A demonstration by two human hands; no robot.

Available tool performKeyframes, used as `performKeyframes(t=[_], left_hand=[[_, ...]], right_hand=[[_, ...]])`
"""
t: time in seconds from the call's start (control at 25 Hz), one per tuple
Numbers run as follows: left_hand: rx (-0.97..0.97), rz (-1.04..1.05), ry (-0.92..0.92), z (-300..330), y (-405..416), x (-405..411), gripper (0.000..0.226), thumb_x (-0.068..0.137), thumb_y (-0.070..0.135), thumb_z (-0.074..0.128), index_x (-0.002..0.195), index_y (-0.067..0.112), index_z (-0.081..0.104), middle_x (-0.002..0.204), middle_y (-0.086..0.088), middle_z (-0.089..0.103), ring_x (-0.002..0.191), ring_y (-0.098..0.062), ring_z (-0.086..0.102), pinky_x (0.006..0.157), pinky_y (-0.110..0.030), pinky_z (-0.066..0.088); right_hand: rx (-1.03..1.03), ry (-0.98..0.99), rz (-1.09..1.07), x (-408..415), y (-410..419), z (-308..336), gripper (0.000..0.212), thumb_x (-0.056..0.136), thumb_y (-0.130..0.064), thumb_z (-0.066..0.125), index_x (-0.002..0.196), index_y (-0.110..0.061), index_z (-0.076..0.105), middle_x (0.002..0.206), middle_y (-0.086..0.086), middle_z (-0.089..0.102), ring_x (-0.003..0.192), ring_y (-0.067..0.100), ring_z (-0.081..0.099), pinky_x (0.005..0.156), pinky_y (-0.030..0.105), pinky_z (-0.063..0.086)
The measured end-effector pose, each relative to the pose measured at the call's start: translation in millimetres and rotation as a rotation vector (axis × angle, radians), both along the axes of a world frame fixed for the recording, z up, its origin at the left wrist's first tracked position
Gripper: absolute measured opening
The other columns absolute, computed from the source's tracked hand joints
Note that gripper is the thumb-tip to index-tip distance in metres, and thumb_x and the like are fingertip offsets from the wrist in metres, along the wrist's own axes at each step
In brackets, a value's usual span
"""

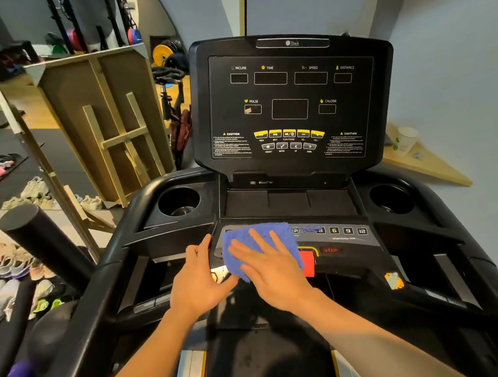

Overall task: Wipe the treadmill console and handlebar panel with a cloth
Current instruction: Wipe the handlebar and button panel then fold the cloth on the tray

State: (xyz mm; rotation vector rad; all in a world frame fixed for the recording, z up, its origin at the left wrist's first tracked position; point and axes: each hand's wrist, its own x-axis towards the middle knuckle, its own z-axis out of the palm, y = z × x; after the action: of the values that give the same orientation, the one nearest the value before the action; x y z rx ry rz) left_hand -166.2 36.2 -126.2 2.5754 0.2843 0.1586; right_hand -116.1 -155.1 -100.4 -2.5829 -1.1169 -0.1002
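Note:
A blue cloth (243, 241) lies flat on the grey handlebar panel (350, 239), covering its left part. My right hand (271, 266) presses on the cloth with fingers spread. My left hand (198, 277) rests beside it on the panel's left edge, its fingertips touching the cloth's lower left corner. Above stands the black upright console (289, 100) with dark displays and yellow buttons. A red stop button (308, 262) shows partly under the cloth's right edge.
Cup holders sit at the left (178, 201) and right (389, 198) of the console. A black handlebar (40, 240) rises at the left. Several shoes (3, 269) lie on the floor to the left. A wooden frame (106, 119) leans behind. The treadmill belt (269, 364) runs below.

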Motion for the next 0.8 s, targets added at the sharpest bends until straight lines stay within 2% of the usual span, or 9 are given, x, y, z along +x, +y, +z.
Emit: performKeyframes(t=[0.12, 0.28, 0.44, 0.52, 0.6, 0.8], left_hand=[[-0.015, -0.024, 0.020, 2, 1, -1, 0.109, 0.071, 0.072, 0.060, 0.156, 0.023, 0.015, 0.133, 0.003, 0.037, 0.071, -0.009, 0.060, 0.056, -0.018, 0.041], [-0.016, -0.099, 0.060, 4, 11, -1, 0.111, 0.071, 0.059, 0.067, 0.157, 0.025, 0.006, 0.134, -0.001, 0.035, 0.075, -0.011, 0.059, 0.065, -0.027, 0.055], [0.008, -0.148, 0.151, 3, 23, -5, 0.117, 0.070, 0.063, 0.068, 0.156, 0.034, -0.005, 0.140, 0.001, 0.041, 0.091, -0.012, 0.062, 0.076, -0.027, 0.057], [0.002, -0.101, 0.187, -1, 26, -8, 0.114, 0.068, 0.067, 0.066, 0.157, 0.033, 0.003, 0.141, 0.005, 0.051, 0.106, -0.016, 0.062, 0.087, -0.029, 0.055], [0.031, -0.066, 0.200, -5, 26, -8, 0.108, 0.065, 0.074, 0.061, 0.154, 0.029, 0.019, 0.139, 0.006, 0.057, 0.112, -0.018, 0.062, 0.093, -0.034, 0.054], [0.045, -0.047, 0.176, -8, 24, -7, 0.101, 0.065, 0.073, 0.063, 0.149, 0.026, 0.031, 0.124, 0.008, 0.064, 0.096, -0.013, 0.062, 0.082, -0.026, 0.052]], right_hand=[[-0.006, 0.007, 0.051, -8, -21, -4, 0.045, 0.107, -0.027, 0.036, 0.152, -0.030, 0.034, 0.158, -0.011, 0.031, 0.151, 0.011, 0.006, 0.122, 0.040, -0.004], [0.024, -0.022, -0.033, -7, -42, -7, 0.044, 0.106, -0.030, 0.035, 0.150, -0.031, 0.039, 0.157, -0.012, 0.034, 0.150, 0.009, 0.010, 0.123, 0.044, 0.010], [0.005, -0.049, -0.185, 7, -38, -3, 0.046, 0.105, -0.024, 0.041, 0.151, -0.025, 0.038, 0.158, -0.005, 0.032, 0.150, 0.013, 0.007, 0.123, 0.043, 0.003], [-0.015, -0.049, -0.257, 17, -25, 1, 0.050, 0.105, -0.026, 0.041, 0.154, -0.026, 0.031, 0.161, -0.002, 0.028, 0.151, 0.017, 0.005, 0.123, 0.043, -0.001], [-0.022, -0.041, -0.307, 25, -8, 4, 0.052, 0.105, -0.030, 0.038, 0.155, -0.029, 0.024, 0.162, 0.001, 0.025, 0.152, 0.021, 0.002, 0.122, 0.046, -0.002], [-0.001, -0.036, -0.272, 31, 27, 6, 0.049, 0.106, -0.031, 0.034, 0.154, -0.029, 0.026, 0.161, -0.001, 0.028, 0.152, 0.023, 0.002, 0.121, 0.049, -0.002]])
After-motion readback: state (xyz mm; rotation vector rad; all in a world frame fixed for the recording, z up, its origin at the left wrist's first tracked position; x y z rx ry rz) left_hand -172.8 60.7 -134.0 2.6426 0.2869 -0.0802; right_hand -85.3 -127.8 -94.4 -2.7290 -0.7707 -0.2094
